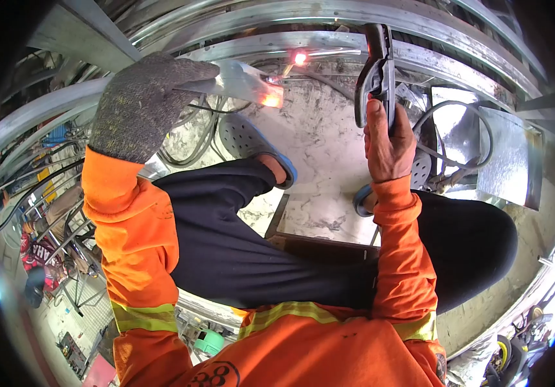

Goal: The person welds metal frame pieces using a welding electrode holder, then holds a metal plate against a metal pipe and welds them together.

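My left hand, in a dark grey knitted glove, is closed around a flat grey metal piece that points right. The far end of this piece glows orange. Just beyond it, a bright red-hot spot shines beside a thin metal bar. My bare right hand grips a black curved object, which looks like a hand-held welding shield seen edge-on. Its front face is turned out of sight.
Long metal profiles curve across the far side. Cables lie near my grey clog. Shiny sheet metal and a looped cable lie at the right. A person in red is at the left.
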### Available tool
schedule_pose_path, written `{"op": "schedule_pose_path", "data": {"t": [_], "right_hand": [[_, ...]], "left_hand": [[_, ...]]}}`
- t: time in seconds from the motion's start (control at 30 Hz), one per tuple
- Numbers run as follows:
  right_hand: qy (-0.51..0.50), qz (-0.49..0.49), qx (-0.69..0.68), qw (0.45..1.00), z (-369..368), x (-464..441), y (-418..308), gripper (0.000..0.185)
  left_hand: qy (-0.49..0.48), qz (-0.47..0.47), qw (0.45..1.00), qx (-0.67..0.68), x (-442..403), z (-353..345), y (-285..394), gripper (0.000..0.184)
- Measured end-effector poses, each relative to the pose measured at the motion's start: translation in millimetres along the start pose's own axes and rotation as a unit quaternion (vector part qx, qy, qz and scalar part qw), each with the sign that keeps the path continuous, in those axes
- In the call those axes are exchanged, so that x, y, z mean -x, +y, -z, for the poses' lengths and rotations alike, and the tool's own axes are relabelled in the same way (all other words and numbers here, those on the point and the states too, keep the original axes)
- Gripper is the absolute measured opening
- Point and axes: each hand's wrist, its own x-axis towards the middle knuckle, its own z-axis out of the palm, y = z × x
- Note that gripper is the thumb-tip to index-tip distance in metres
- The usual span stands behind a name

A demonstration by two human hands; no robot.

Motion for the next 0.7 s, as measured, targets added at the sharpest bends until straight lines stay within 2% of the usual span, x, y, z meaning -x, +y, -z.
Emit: {"op": "schedule_pose_path", "data": {"t": [0.03,0.17,0.23,0.27,0.47,0.6,0.7], "right_hand": [[-0.002,-0.013,-0.006,1.000,1,0,-2,0.037],[0.004,-0.012,-0.025,1.000,2,1,-3,0.035],[0.001,-0.006,-0.030,1.000,3,3,-5,0.036],[0.001,-0.009,-0.020,1.000,5,3,-6,0.037],[0.019,0.002,-0.005,1.000,9,3,-5,0.040],[0.025,0.023,0.022,0.999,11,3,-2,0.039],[0.027,0.024,0.031,0.999,14,3,0,0.038]], "left_hand": [[0.033,0.002,0.998,0.051,1,0,0,0.028],[0.059,-0.026,0.998,0.019,1,0,1,0.031],[0.020,0.028,0.999,0.005,2,3,4,0.031],[0.016,0.023,1.000,-0.001,3,5,4,0.031],[0.128,0.027,0.991,-0.006,2,6,10,0.020],[0.131,0.029,0.991,-0.021,-4,10,14,0.019],[0.137,0.039,0.990,-0.002,-6,12,17,0.025]]}}
